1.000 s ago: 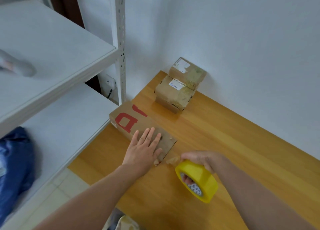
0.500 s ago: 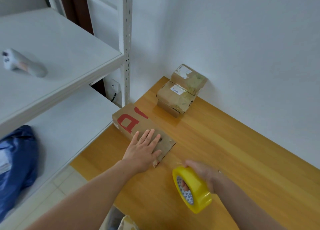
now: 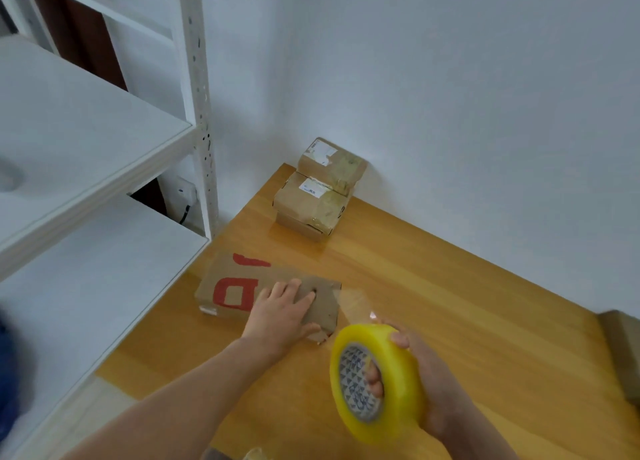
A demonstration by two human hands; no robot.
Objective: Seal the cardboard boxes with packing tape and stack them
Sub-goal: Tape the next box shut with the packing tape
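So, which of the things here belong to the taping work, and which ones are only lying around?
Belong to the job:
- flat cardboard box, pressed by the left hand
- yellow tape roll, gripped by the right hand
- front small box and rear small box, already taped

Lying about:
- white shelf
- wall socket
- brown object at the right edge, cannot tell what

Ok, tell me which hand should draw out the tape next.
The right hand, likely: it grips the tape roll, its strip running to the box; the left hand lies flat on it.
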